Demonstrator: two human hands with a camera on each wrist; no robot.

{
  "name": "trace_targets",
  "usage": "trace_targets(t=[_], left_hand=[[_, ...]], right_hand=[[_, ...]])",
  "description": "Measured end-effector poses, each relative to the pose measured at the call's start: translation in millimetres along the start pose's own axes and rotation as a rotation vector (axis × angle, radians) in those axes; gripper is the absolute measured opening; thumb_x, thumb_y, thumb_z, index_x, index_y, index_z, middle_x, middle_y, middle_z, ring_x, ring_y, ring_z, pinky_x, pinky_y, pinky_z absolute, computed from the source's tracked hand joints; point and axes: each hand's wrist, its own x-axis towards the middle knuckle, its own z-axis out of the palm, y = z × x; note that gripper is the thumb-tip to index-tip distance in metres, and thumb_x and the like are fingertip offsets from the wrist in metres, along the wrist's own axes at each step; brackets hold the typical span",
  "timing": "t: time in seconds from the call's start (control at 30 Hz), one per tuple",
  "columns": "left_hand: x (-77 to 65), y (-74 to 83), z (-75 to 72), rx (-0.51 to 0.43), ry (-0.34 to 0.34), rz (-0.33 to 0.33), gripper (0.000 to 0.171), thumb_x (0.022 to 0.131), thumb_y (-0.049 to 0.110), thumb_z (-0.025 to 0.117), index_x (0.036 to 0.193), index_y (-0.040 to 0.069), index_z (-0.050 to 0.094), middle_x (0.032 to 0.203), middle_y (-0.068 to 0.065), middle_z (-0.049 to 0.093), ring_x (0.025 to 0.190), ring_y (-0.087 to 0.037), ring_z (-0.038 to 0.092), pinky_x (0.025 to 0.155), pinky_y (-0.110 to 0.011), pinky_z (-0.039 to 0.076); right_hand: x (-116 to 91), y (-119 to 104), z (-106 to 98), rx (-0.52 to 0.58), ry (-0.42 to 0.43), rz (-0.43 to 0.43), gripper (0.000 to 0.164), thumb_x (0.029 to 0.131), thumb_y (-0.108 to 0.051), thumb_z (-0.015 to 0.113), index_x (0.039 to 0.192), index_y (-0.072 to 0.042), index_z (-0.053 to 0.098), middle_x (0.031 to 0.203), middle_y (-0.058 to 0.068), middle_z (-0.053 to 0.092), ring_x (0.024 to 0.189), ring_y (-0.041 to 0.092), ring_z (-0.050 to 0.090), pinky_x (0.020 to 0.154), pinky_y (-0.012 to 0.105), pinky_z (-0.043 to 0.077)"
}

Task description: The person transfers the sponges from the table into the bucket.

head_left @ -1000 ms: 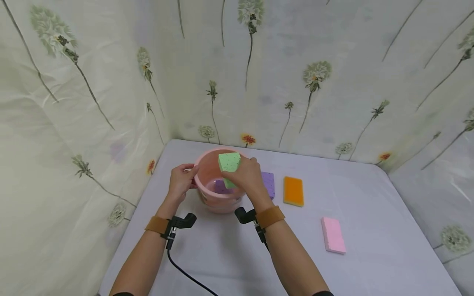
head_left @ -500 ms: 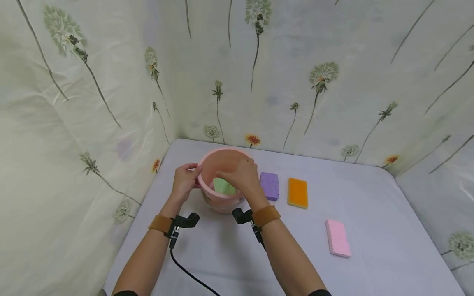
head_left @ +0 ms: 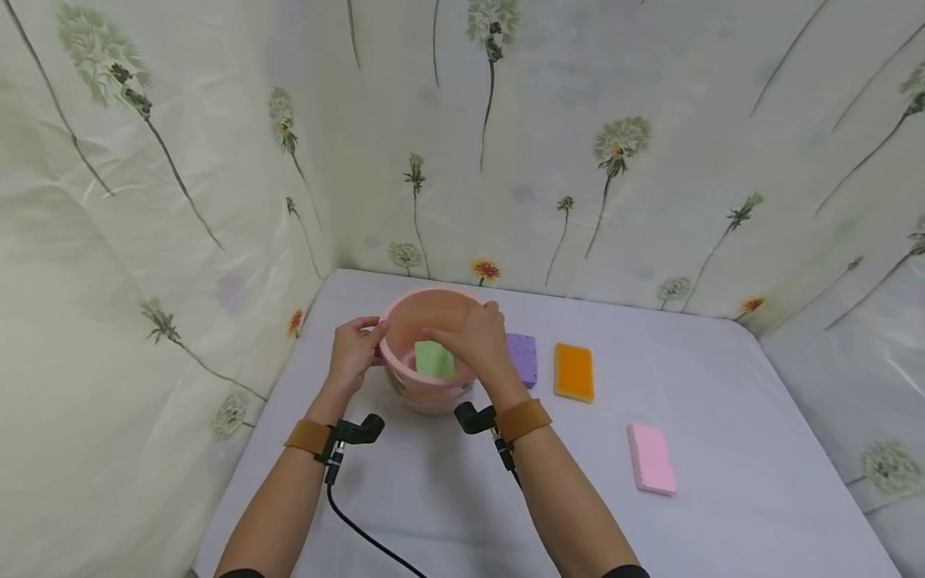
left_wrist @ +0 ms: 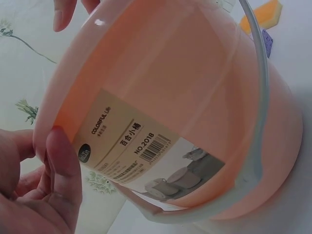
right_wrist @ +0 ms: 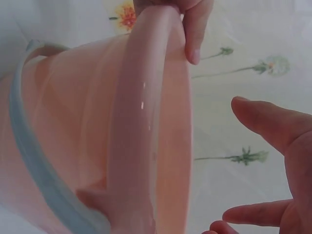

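Note:
A pink plastic bucket [head_left: 415, 395] with a pale blue-grey handle [left_wrist: 261, 87] stands at the table's back left. My left hand [head_left: 352, 353] grips its rim on the left, thumb inside, as the left wrist view also shows. Inside the bucket lies a light green sponge [head_left: 434, 360]. Over the rim's right side hovers my right hand [head_left: 482, 341]; in the right wrist view its thumb and fingers [right_wrist: 263, 212] are spread, with nothing between them. A purple sponge [head_left: 523, 360] lies on the table just right of the bucket, partly behind the right hand.
To the right on the white-covered table [head_left: 751, 417] lie an orange sponge [head_left: 574, 372] and, nearer the front, a pink sponge [head_left: 652, 458]. Flower-printed sheeting [head_left: 665, 160] hangs behind and at the sides. A black cable [head_left: 368, 542] runs from the left wrist's camera.
The right hand has lowered the green sponge into the bucket and let go of it. A purple sponge seen inside the bucket earlier is now hidden. The left hand has kept its grip.

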Motion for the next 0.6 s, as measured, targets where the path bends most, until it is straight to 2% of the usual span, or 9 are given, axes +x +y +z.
trace_targets(t=[0.1, 0.2, 0.37, 0.6], left_hand=[[-0.5, 0.2, 0.1, 0.006, -0.001, 0.0, 0.042, 0.098, 0.025, 0.064, 0.13, -0.001, 0.059, 0.095, -0.021, 0.064, 0.059, -0.014, 0.062, 0.056, -0.022, 0.057], [-0.9, 0.1, 0.1, 0.013, 0.001, 0.002, 0.041, 0.098, 0.025, 0.064, 0.13, -0.001, 0.059, 0.096, -0.022, 0.064, 0.059, -0.013, 0.062, 0.056, -0.022, 0.057], [-0.9, -1.0, 1.3, 0.015, 0.011, 0.0, 0.042, 0.099, 0.025, 0.063, 0.131, 0.0, 0.058, 0.099, -0.023, 0.065, 0.059, -0.012, 0.063, 0.057, -0.022, 0.057], [-1.8, -1.3, 5.0, 0.014, 0.013, -0.013, 0.044, 0.098, 0.028, 0.063, 0.133, 0.001, 0.057, 0.105, -0.024, 0.064, 0.062, -0.012, 0.064, 0.058, -0.022, 0.057]], right_hand=[[0, 2, -6, -0.06, 0.001, -0.011, 0.082, 0.075, -0.055, 0.079, 0.132, -0.001, 0.055, 0.116, 0.019, 0.049, 0.107, 0.033, 0.046, 0.08, 0.045, 0.053], [0, 4, -15, -0.111, 0.009, -0.008, 0.085, 0.077, -0.056, 0.077, 0.136, 0.001, 0.052, 0.119, 0.023, 0.05, 0.109, 0.035, 0.048, 0.085, 0.045, 0.053], [-2, 11, -33, -0.104, 0.013, 0.006, 0.091, 0.081, -0.054, 0.074, 0.145, 0.003, 0.044, 0.13, 0.029, 0.046, 0.115, 0.038, 0.046, 0.096, 0.049, 0.05], [-2, 35, -55, -0.158, 0.054, 0.028, 0.096, 0.081, -0.06, 0.071, 0.146, 0.005, 0.041, 0.128, 0.03, 0.047, 0.11, 0.036, 0.046, 0.093, 0.046, 0.051]])
